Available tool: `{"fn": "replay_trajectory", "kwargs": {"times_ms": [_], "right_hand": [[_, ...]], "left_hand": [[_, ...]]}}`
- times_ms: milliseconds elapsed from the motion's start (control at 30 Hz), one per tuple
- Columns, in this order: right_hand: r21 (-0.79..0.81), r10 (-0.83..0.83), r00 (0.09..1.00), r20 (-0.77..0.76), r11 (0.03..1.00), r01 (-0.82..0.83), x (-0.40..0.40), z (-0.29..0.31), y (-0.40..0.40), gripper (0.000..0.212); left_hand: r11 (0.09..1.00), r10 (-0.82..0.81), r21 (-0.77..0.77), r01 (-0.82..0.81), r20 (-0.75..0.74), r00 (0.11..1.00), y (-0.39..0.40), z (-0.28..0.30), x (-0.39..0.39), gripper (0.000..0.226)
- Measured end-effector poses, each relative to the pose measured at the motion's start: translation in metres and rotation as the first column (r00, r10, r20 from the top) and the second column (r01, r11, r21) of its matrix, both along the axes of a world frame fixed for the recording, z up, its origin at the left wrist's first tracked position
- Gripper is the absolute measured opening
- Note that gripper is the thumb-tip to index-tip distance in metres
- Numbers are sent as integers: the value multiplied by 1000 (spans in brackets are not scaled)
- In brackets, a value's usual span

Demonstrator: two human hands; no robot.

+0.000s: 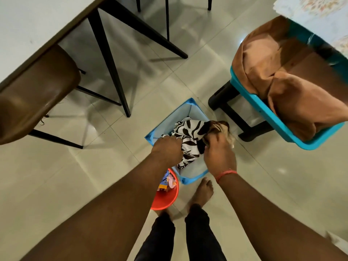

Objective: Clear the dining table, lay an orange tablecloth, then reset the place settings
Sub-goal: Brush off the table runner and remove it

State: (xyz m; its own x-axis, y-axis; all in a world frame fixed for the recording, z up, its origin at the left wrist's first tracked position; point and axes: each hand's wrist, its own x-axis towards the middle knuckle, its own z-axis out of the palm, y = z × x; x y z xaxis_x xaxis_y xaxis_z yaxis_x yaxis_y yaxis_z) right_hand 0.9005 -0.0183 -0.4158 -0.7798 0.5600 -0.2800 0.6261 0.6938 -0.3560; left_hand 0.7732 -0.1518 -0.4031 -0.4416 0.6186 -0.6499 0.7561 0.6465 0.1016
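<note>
While gripped, striped cloth (190, 132) inside bin (180, 112).

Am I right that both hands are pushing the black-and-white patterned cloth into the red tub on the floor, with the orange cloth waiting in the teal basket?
Not quite. The head view shows the left hand and right hand gripping the patterned cloth over the light blue fabric bin, not the red tub beside it. The orange cloth does sit in the teal basket.
</note>
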Motion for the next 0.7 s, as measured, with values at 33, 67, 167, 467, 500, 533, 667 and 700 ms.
{"fn": "replay_trajectory", "kwargs": {"times_ms": [33, 67, 167, 467, 500, 533, 667, 700], "right_hand": [[40, -118, 991, -69, 992, 121, -4, 4, 6, 46], [41, -228, 967, -112, 971, 234, -7, 8, 14, 54], [-45, -362, 931, -36, 932, 361, -20, 9, 39, 46], [42, -148, 988, 44, 988, 146, -25, 9, 42, 21], [77, -125, 991, 37, 990, 122, -23, 9, 40, 23], [108, -103, 994, 38, 989, 99, -22, 9, 35, 26], [156, 14, 997, -82, 988, -1, -25, 16, 2, 14], [118, 110, 990, -91, 988, -99, -26, 15, -9, 15]], "left_hand": [[1000, 0, 4, 0, 3, 1000, 0, 2, 1, 39], [1000, 1, 7, -1, 4, 1000, 0, 4, 2, 40], [1000, -3, 11, 3, 2, 1000, -3, 8, 4, 42], [1000, 9, 21, -8, -10, 1000, -5, 14, 17, 43], [1000, 14, 28, -14, -10, 1000, -5, 15, 18, 43], [999, 20, 35, -20, -11, 1000, -5, 15, 19, 44], [998, 48, 45, -46, -41, 998, -4, 20, 17, 44], [998, 57, 34, -56, -47, 997, -4, 20, 16, 45]]}}
